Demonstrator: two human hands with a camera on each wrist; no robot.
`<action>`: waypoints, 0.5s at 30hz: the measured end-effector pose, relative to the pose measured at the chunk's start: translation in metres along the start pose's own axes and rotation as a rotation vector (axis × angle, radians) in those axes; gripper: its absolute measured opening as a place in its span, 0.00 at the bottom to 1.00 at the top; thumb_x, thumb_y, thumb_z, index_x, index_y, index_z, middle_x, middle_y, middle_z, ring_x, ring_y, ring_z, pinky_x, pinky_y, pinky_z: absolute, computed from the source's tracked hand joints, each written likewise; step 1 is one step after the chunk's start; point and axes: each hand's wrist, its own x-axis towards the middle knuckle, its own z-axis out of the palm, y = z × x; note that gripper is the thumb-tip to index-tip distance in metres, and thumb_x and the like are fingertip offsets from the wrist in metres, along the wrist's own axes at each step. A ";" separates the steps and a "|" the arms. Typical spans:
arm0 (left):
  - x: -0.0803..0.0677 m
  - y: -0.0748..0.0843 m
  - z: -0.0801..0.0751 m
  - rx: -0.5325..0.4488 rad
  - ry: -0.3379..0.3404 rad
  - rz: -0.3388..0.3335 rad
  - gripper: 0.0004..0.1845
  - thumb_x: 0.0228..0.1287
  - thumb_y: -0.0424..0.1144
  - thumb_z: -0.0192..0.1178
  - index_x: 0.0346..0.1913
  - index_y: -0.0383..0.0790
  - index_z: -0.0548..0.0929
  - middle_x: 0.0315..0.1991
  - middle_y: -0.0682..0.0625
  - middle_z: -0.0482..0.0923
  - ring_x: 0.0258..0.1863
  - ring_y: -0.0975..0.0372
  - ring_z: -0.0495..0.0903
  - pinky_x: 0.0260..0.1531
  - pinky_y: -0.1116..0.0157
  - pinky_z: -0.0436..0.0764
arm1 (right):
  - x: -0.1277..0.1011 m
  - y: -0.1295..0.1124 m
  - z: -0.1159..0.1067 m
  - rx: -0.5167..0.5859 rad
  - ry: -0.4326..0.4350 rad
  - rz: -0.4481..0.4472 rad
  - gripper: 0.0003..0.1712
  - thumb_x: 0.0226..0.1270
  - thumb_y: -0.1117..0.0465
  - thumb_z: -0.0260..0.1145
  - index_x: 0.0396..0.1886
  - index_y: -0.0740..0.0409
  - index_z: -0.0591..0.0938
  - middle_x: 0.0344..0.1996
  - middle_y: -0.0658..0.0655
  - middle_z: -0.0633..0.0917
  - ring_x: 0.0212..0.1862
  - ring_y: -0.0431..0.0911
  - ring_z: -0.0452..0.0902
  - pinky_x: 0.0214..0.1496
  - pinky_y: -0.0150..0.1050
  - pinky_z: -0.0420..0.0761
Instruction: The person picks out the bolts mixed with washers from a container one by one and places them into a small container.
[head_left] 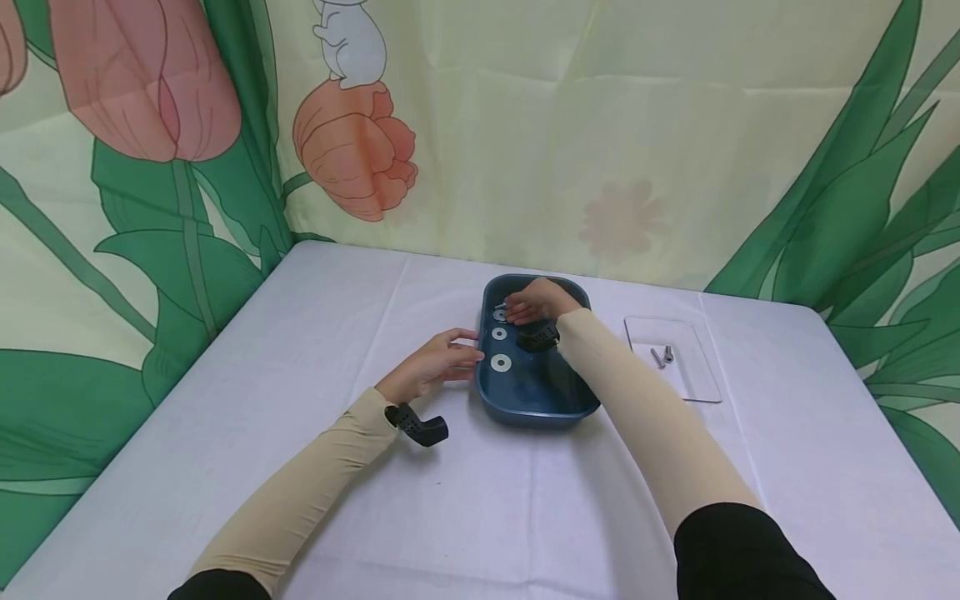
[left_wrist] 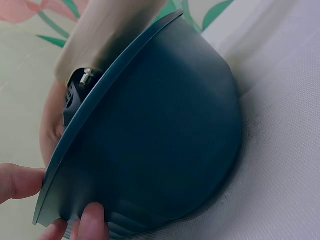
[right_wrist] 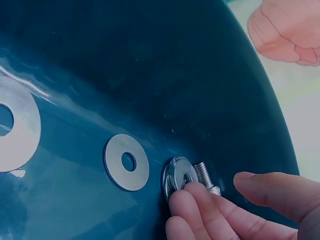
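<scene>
A blue tray stands on the table, with washers in a row along its left side. My right hand reaches inside near the far end. In the right wrist view its fingertips touch a small washer, which lies tilted against another ring; a threaded bolt shows just behind. The thumb is apart from the fingers. Nearer lie a middle washer and a larger washer. At the tray's left wall, my left hand touches the rim and outer side with its fingers extended.
Right of the blue tray lies a clear shallow tray holding metal bolts. A white cloth covers the table. Behind it hangs a curtain printed with flowers and leaves.
</scene>
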 end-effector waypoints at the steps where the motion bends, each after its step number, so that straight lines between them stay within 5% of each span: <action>1: 0.000 0.000 0.000 0.000 0.000 0.000 0.27 0.65 0.35 0.56 0.66 0.39 0.63 0.58 0.38 0.73 0.52 0.55 0.78 0.56 0.58 0.79 | 0.000 0.000 0.001 0.002 0.004 0.004 0.21 0.70 0.61 0.57 0.58 0.69 0.75 0.55 0.68 0.79 0.43 0.48 0.84 0.57 0.40 0.79; 15: 0.001 0.000 0.000 0.006 0.002 -0.005 0.26 0.66 0.36 0.56 0.65 0.40 0.63 0.58 0.39 0.72 0.55 0.53 0.77 0.57 0.57 0.78 | 0.014 0.005 -0.006 0.033 0.036 0.026 0.18 0.65 0.60 0.63 0.49 0.68 0.80 0.39 0.62 0.86 0.36 0.47 0.85 0.47 0.38 0.84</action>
